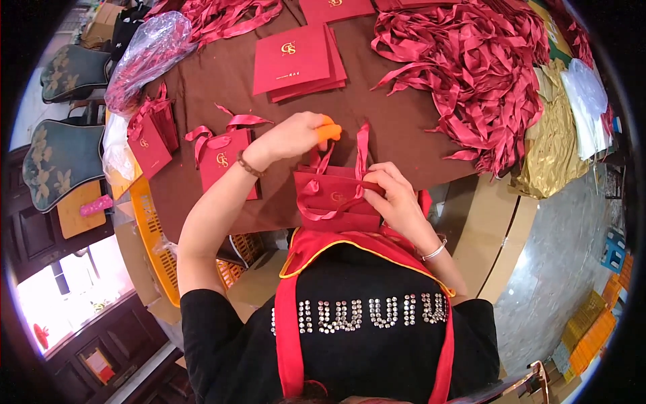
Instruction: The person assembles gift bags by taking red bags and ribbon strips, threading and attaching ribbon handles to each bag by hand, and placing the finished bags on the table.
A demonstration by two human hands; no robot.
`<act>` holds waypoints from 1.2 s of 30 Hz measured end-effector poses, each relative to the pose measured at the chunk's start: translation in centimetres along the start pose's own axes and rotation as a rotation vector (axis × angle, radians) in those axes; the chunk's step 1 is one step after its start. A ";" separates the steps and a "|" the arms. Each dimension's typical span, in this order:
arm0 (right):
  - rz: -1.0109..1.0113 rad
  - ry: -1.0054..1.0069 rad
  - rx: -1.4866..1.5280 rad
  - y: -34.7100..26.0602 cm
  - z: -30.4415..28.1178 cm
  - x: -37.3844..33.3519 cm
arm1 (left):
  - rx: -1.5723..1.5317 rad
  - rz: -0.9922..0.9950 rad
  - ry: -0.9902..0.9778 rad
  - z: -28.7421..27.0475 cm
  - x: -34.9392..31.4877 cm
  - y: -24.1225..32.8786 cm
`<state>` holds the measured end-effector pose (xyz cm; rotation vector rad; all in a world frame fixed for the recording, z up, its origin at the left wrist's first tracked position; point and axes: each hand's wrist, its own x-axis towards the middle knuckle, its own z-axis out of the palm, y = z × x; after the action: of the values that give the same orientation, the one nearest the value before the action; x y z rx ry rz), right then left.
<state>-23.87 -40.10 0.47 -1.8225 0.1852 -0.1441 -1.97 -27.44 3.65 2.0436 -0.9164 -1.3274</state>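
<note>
A small red gift bag [336,210] with a gold emblem stands at the table's near edge, against my apron. Red ribbon [362,151] handles rise from its top, and another strand loops across its front. My left hand [296,138], with orange covers on its fingertips, is closed over the top of the left ribbon handle. At the bag's upper right edge, my right hand [397,198] pinches the bag between thumb and fingers. Just left of it lies another red bag [225,161] with a ribbon bow. Farther left are more red bags [151,151] with ribbons.
Flat red bags [293,60] lie stacked at the far middle of the brown-covered table [276,195]. A big heap of red ribbons [471,74] covers the far right, beside gold wrapping [555,135]. An orange plastic crate [151,232] stands below left, near cushioned chairs [64,161].
</note>
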 end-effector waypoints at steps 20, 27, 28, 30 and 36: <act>0.044 -0.083 0.016 0.8 0.5 0.7 | 0.147 0.189 0.408 2.1 1.9 1.6; 0.062 -0.131 0.022 0.1 0.4 1.0 | 0.096 0.114 0.477 -1.0 2.7 1.1; 0.064 -0.130 0.020 0.1 0.3 0.8 | -0.165 0.209 0.509 -1.0 2.3 0.8; 0.330 -0.043 0.174 1.0 0.2 0.2 | -0.430 0.258 0.549 -1.7 0.8 0.4; 0.151 0.189 0.629 1.3 0.4 2.0 | -0.676 0.205 0.345 2.4 -6.9 -3.3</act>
<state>-21.93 -40.49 -0.91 -1.1634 0.3651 -0.2389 -5.33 -20.17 4.23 1.5302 -0.4226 -0.9548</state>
